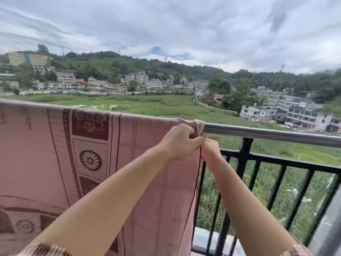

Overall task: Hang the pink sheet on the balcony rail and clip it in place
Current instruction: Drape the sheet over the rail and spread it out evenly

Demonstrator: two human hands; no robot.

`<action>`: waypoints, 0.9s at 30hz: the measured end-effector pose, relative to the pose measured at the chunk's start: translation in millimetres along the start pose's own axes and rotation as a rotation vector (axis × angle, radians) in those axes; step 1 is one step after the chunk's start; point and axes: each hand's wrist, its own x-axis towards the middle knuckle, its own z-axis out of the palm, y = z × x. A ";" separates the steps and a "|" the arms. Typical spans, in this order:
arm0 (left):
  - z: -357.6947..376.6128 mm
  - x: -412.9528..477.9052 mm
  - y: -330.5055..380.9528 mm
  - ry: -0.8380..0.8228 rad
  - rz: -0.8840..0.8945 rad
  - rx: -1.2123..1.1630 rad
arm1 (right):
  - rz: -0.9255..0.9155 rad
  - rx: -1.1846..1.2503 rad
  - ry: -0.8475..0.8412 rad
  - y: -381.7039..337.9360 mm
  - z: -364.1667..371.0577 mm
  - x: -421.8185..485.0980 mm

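The pink sheet (140, 163), with dark red patterns, hangs draped over the shiny steel balcony rail (267, 133) and covers its left part. My left hand (180, 141) grips the sheet's bunched right edge just under the rail. My right hand (210, 150) pinches the same edge directly below and right of the left hand. No clip shows in either hand; the fingers hide what lies between them.
Black vertical bars (241, 163) run under the bare right part of the rail. A grey ledge (204, 241) lies at the foot of the bars. Beyond the balcony are green fields, houses and hills far below.
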 end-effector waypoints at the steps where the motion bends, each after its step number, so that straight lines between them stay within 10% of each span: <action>1: 2.1 -1.8 -7.8 -0.022 -0.015 0.023 | -0.026 -0.101 -0.037 3.3 -4.5 -2.8; 11: -18.0 -30.1 -62.7 0.080 0.044 0.105 | -0.657 -0.205 0.366 -1.1 12.2 -96.9; 27: -247.6 -199.7 -292.2 0.305 -0.504 0.459 | -0.701 -0.565 -0.407 17.4 347.3 -147.3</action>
